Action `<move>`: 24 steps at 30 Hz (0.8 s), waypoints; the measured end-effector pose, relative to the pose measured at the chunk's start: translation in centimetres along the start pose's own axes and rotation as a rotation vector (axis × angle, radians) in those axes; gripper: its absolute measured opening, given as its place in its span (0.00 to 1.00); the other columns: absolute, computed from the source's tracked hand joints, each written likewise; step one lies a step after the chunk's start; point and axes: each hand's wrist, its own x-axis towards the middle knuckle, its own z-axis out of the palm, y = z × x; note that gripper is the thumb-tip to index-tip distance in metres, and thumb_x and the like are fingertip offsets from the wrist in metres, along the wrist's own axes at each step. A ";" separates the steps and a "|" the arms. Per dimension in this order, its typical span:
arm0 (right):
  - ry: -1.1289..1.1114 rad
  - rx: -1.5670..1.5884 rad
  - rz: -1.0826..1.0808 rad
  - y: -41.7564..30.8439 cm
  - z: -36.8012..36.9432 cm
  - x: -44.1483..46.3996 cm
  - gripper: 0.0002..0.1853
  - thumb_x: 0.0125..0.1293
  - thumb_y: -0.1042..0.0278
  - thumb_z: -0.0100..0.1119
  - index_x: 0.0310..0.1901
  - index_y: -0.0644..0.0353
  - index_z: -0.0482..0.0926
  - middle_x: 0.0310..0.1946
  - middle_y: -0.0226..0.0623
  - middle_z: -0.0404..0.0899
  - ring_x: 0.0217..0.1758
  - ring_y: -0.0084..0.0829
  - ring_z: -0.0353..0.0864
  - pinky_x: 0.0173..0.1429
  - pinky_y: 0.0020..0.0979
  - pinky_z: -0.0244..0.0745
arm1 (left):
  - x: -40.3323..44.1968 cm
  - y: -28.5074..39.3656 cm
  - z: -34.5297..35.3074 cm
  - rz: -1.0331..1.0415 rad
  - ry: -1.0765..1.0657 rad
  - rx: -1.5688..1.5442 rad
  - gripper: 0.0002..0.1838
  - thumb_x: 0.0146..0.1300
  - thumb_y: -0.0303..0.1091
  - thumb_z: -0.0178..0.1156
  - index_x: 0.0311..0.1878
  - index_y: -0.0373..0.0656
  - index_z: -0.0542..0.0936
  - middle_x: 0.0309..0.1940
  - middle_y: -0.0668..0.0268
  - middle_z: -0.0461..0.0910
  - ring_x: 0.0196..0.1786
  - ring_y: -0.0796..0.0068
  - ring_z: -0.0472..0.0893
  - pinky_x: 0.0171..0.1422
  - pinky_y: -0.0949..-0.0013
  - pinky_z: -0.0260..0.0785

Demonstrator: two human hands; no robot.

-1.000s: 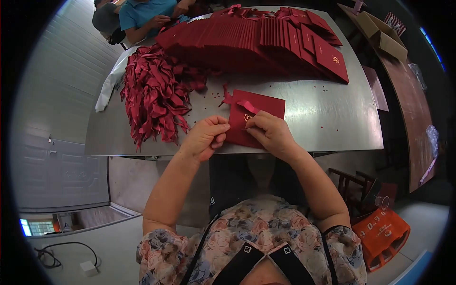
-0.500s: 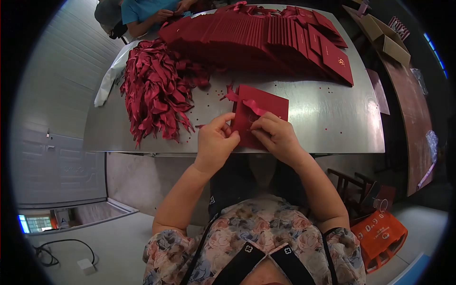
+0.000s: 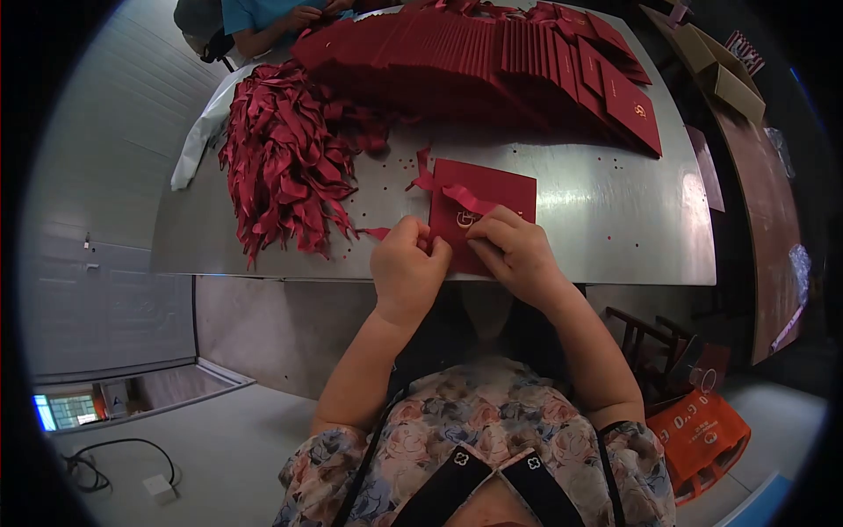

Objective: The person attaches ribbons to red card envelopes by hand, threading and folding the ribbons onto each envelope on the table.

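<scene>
A flat dark red gift bag (image 3: 502, 182) with gold print lies near the table's front edge. Red ribbon (image 3: 464, 198) loops over its face, and another end sticks out past its upper left corner. My left hand (image 3: 408, 266) is closed in a pinch at the bag's left edge, a ribbon tail showing beside the fingers. On the bag's front, my right hand (image 3: 518, 255) is closed, thumb against forefinger, by the lower end of the ribbon loop. What sits between its fingertips is mostly hidden.
A heap of loose red ribbons (image 3: 277, 162) lies on the left of the metal table (image 3: 650, 220). Behind stands a long row of red bags (image 3: 448, 57). Across the table a person in a blue top (image 3: 255, 18) works. An orange bag (image 3: 702, 435) sits low at right.
My left hand has closed more tightly and shifted slightly right, with a ribbon tail now showing at its left. More of the gold print shows. My right hand has barely moved.
</scene>
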 end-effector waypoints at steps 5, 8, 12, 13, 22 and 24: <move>-0.006 -0.024 -0.012 0.0 0.0 0.1 0.06 0.62 0.77 0.66 0.40 0.63 0.81 0.36 0.41 0.80 0.37 0.42 0.84 0.40 0.35 0.78 | 0.1 -0.3 0.4 0.083 0.019 0.197 0.05 0.57 0.27 0.65 0.36 0.38 0.80 0.24 0.63 0.80 0.25 0.67 0.79 0.32 0.65 0.70; -0.001 -0.036 -0.002 0.0 0.0 0.1 0.05 0.62 0.77 0.66 0.40 0.62 0.82 0.36 0.41 0.80 0.38 0.42 0.84 0.40 0.35 0.78 | 1.7 0.0 -2.4 -0.341 -0.235 -0.468 0.06 0.62 0.26 0.64 0.41 0.36 0.83 0.27 0.70 0.81 0.27 0.80 0.77 0.31 0.73 0.68; -0.001 -0.033 -0.011 0.0 0.0 0.2 0.06 0.62 0.77 0.66 0.40 0.62 0.82 0.36 0.40 0.80 0.38 0.42 0.84 0.40 0.35 0.78 | 2.0 0.8 -3.2 -0.464 -0.273 -0.682 0.08 0.62 0.23 0.66 0.45 0.36 0.83 0.25 0.76 0.77 0.21 0.93 0.65 0.22 0.83 0.49; -0.003 -0.033 -0.010 0.1 0.0 0.1 0.06 0.61 0.78 0.66 0.40 0.62 0.82 0.36 0.40 0.80 0.38 0.41 0.84 0.40 0.35 0.78 | 2.1 0.6 -3.4 -0.465 -0.277 -0.678 0.08 0.62 0.23 0.66 0.45 0.36 0.83 0.25 0.76 0.77 0.21 0.93 0.65 0.22 0.83 0.49; -0.007 -0.041 -0.049 0.0 -0.1 0.3 0.05 0.60 0.78 0.66 0.39 0.61 0.81 0.35 0.40 0.79 0.36 0.44 0.82 0.39 0.37 0.77 | 2.7 1.8 -3.8 -0.408 -0.350 -0.755 0.22 0.61 0.18 0.61 0.60 0.33 0.74 0.36 0.68 0.82 0.30 0.90 0.73 0.31 0.84 0.59; -0.011 -0.043 -0.056 0.2 -0.1 0.3 0.06 0.61 0.78 0.66 0.39 0.61 0.81 0.35 0.40 0.79 0.36 0.44 0.82 0.39 0.37 0.77 | 2.9 2.2 -3.8 -0.433 -0.418 -0.778 0.24 0.61 0.17 0.59 0.62 0.34 0.72 0.37 0.67 0.81 0.30 0.90 0.73 0.31 0.84 0.59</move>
